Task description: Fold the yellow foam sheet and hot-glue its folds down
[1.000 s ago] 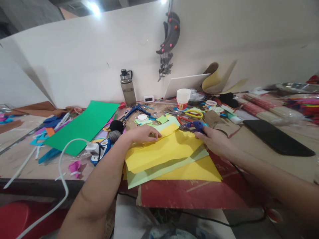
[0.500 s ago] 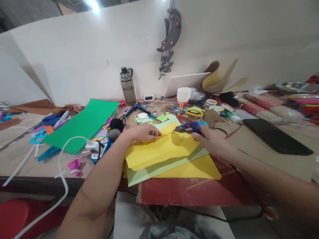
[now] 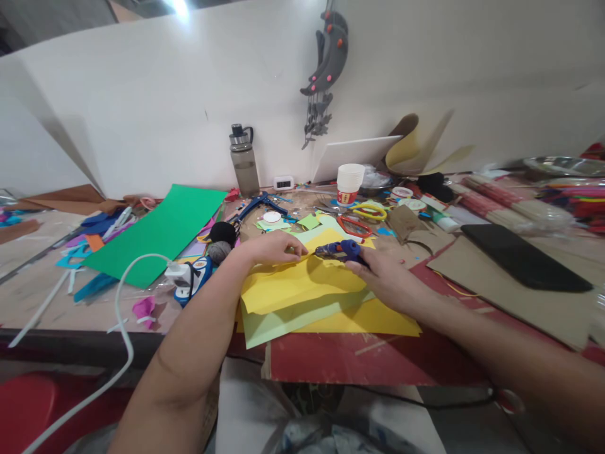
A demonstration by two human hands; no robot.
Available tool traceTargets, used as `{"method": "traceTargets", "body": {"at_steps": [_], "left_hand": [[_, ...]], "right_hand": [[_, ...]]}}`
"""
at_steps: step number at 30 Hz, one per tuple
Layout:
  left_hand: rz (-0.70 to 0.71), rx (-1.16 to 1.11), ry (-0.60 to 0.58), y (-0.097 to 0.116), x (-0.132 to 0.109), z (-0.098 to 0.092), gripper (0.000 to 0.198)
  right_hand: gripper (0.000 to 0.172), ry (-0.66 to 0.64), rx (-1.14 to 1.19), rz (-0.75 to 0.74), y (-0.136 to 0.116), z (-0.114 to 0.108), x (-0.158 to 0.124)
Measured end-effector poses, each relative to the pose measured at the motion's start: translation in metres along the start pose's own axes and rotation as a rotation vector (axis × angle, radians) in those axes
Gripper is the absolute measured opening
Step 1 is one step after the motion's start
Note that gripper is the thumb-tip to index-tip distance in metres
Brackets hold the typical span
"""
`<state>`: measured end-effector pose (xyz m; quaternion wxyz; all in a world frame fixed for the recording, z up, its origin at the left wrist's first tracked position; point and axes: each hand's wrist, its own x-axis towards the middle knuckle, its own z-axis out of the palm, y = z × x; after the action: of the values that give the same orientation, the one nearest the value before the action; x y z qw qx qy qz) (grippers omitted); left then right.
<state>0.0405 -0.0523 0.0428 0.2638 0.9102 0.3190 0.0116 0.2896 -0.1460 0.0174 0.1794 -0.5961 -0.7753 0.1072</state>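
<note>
My left hand [image 3: 274,248] rests over the far left part of a yellow paper sheet [image 3: 297,290], its fingers pinched together on the sheet's upper edge. My right hand [image 3: 385,274] grips a blue glue gun [image 3: 348,250], whose tip points left along that same edge, close to my left fingertips. The yellow sheet bulges up. Under it lie a pale green sheet [image 3: 269,326] and another yellow sheet [image 3: 397,320].
Red-handled scissors [image 3: 354,228] and yellow-handled scissors [image 3: 371,211] lie beyond the paper, near stacked paper cups [image 3: 350,186]. A green sheet [image 3: 161,236] and a power strip [image 3: 201,277] are on the left. A black phone-like slab [image 3: 524,257] lies right; a bottle [image 3: 244,164] stands behind.
My right hand has moved left with the glue gun, bringing its tip nearer my left fingers. My left hand stays in about the same place on the yellow paper.
</note>
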Motion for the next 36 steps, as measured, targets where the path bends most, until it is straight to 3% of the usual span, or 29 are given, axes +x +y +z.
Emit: {"method": "traceTargets", "body": {"at_steps": [4,11,16,19,25,31,36], "left_hand": [[-0.007,0.031,-0.002,0.001,0.0,0.0,0.013],[0.014,0.058,-0.006,0.001,-0.001,0.0,0.017],[0.002,0.016,-0.022,-0.003,-0.001,-0.001,0.024],[0.015,0.014,-0.047,-0.006,-0.001,-0.001,0.029],[0.039,0.037,-0.035,-0.01,-0.002,-0.002,0.025],[0.082,0.042,-0.06,-0.013,-0.002,-0.001,0.023],[0.125,0.064,-0.08,-0.016,-0.002,-0.002,0.023]], "right_hand": [[0.027,0.049,-0.089,0.003,0.001,0.0,-0.001],[0.027,-0.053,0.076,-0.063,-0.016,0.009,-0.006],[0.028,-0.034,0.012,0.044,-0.006,0.001,-0.004],[0.027,-0.048,0.041,0.034,-0.012,0.003,-0.005],[0.028,-0.093,0.102,-0.049,-0.03,0.011,-0.008],[0.028,-0.092,0.085,0.035,-0.027,0.007,-0.009],[0.029,-0.114,0.134,-0.053,-0.041,0.015,-0.012]]}}
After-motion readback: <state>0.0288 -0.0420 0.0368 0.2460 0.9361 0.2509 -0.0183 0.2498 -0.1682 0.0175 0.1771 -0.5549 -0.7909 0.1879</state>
